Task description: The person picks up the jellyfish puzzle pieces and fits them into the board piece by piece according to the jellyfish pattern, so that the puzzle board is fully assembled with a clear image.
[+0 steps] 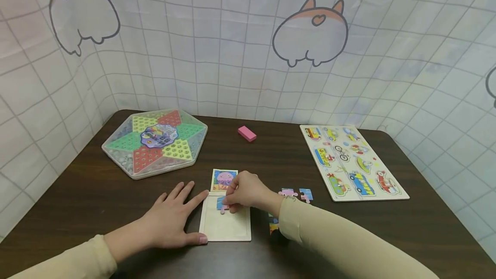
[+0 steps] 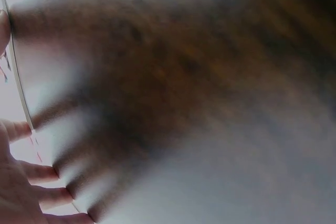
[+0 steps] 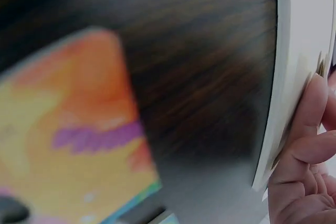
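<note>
A pale wooden puzzle tray (image 1: 226, 228) lies on the dark table, with a pink octopus picture (image 1: 224, 178) at its far end. My left hand (image 1: 170, 218) is spread flat at the tray's left side, thumb by the near corner and index finger by the upper edge. In the left wrist view, the left hand (image 2: 21, 187) shows only at the lower left. Over the tray's upper part, my right hand (image 1: 248, 190) pinches a blue and pink jigsaw piece (image 1: 220, 204), partly hidden by the fingers. The right wrist view has the right hand (image 3: 304, 171) at the tray's edge.
Loose jigsaw pieces (image 1: 306, 194) lie right of the tray, some partly behind the right forearm. A vehicle puzzle board (image 1: 345, 167) is farther right. At the back left sits a hexagonal Chinese checkers box (image 1: 186, 130); a pink block (image 1: 246, 133) stands at the back middle.
</note>
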A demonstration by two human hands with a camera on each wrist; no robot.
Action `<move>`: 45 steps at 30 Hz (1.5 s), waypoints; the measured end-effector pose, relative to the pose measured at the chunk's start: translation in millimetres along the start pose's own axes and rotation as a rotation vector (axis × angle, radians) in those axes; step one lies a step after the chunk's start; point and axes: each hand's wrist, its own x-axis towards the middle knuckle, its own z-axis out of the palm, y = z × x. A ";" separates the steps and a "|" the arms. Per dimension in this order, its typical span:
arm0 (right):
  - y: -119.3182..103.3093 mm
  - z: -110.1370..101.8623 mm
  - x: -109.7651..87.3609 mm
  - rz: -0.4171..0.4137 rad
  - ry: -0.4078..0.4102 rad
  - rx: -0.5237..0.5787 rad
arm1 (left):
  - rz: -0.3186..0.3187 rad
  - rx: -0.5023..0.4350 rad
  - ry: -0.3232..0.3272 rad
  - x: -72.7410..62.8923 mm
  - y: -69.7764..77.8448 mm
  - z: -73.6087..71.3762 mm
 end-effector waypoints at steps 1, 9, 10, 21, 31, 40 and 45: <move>-0.9 1.3 0.7 0.001 0.003 -0.002 | -0.002 -0.001 -0.003 0.1 0.0 0.0; -8.4 12.6 5.4 -0.008 0.049 -0.086 | -0.002 -0.018 -0.006 0.5 -0.7 1.9; -8.9 13.9 5.8 -0.014 0.056 -0.101 | -0.004 -0.021 -0.009 0.3 -0.6 2.1; -5.0 5.5 1.2 -0.060 0.056 -0.252 | -0.004 -0.004 -0.012 1.5 -0.5 1.6; -4.2 11.1 4.5 -0.099 0.091 -0.325 | 0.011 -0.004 -0.009 2.5 1.4 -0.8; -5.0 9.6 2.7 -0.101 0.078 -0.302 | -0.001 -0.010 -0.019 1.6 1.4 -1.6; -3.7 12.7 3.3 -0.116 0.084 -0.294 | 0.001 -0.014 -0.015 0.8 1.2 -1.4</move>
